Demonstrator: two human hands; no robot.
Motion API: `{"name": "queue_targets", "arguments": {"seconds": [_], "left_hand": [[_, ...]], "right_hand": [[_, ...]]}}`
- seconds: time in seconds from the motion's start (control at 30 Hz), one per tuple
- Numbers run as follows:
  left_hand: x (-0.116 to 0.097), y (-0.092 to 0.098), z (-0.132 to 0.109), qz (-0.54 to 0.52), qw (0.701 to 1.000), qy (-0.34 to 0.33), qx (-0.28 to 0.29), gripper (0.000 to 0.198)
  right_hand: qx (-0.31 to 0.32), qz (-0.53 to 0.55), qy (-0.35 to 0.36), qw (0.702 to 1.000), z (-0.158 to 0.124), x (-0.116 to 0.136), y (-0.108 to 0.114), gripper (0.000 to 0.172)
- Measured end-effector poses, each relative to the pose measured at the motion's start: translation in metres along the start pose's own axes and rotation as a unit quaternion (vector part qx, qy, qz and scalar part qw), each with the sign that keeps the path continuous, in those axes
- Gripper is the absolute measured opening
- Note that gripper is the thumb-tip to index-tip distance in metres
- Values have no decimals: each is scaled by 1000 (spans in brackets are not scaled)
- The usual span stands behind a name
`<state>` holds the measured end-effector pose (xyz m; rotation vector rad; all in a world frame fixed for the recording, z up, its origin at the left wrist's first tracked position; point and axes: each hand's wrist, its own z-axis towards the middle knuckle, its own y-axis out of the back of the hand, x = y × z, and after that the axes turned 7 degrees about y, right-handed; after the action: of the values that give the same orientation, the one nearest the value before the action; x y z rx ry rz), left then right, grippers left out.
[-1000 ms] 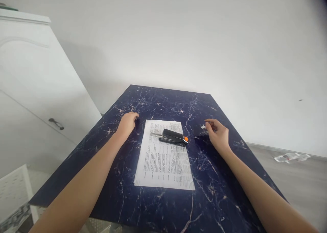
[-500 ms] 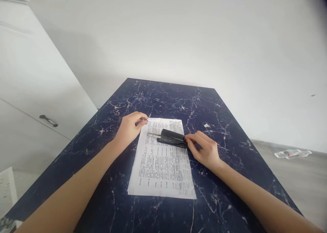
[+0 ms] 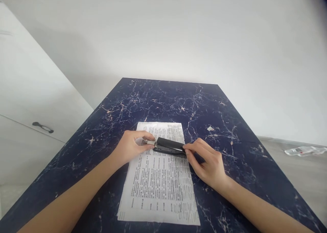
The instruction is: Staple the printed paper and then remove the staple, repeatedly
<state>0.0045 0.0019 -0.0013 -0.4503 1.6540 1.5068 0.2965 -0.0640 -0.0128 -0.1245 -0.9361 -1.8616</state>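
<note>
A black stapler (image 3: 170, 145) lies across the upper part of a stack of printed sheets (image 3: 160, 188), with a metal tray sticking out of its left end. The fingers and thumb of my left hand (image 3: 131, 145) pinch around that tray, close to the stapler's front. At the stapler's rear end, my right hand (image 3: 208, 159) grips it between thumb and fingertips. The sheets lie flat and show dense rows of print.
The dark blue marbled table (image 3: 166, 103) narrows toward a pale wall. A white cabinet with a dark handle (image 3: 43, 127) stands at the left. Clear plastic packaging (image 3: 305, 150) lies on the floor at the right.
My left hand has moved from the sheets' top left corner down and right to the stapler's tray. My right hand is still at the stapler's rear. The view has shifted slightly.
</note>
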Motion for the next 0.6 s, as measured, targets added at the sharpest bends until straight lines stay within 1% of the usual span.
{"name": "queue_targets", "arguments": {"seconds": [0.1, 0.27, 0.4, 0.47, 0.6], "left_hand": [[2, -1, 1, -15, 1000, -5, 18, 16], [6, -1, 4, -89, 994, 7, 63, 17], [5, 0, 5, -80, 994, -1, 78, 15], [4, 1, 4, -73, 994, -21, 73, 12], [3, 4, 2, -83, 995, -62, 18, 6]], "right_hand": [[4, 5, -8, 1000, 0, 0, 1, 23], [6, 7, -14, 1000, -1, -1, 1, 24], [7, 3, -3, 1000, 0, -1, 1, 24], [7, 6, 2, 1000, 0, -1, 1, 24], [8, 5, 9, 1000, -1, -2, 1, 24]]}}
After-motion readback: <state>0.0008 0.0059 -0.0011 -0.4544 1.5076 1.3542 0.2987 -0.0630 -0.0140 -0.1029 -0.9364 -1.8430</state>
